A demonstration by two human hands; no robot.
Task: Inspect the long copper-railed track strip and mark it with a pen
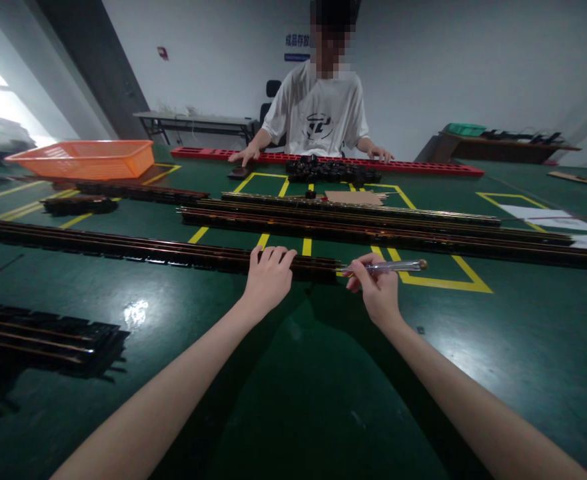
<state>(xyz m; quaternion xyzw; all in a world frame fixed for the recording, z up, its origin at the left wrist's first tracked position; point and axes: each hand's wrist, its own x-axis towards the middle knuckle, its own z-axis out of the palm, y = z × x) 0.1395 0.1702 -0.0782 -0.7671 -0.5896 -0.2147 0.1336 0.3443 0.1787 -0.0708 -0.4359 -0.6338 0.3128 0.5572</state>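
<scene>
Basket (118, 163) on table (188, 313), strip (158, 251) before it

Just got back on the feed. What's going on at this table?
The left hand rests over a long dark strip. The right hand holds a clear-handled tool, probably a screwdriver, its tip at the strip's right end; whether it touches is too small to tell. More long strips lie just beyond. Across the table, a co-worker has both hands at a red rail, behind a pile of black parts.
</scene>
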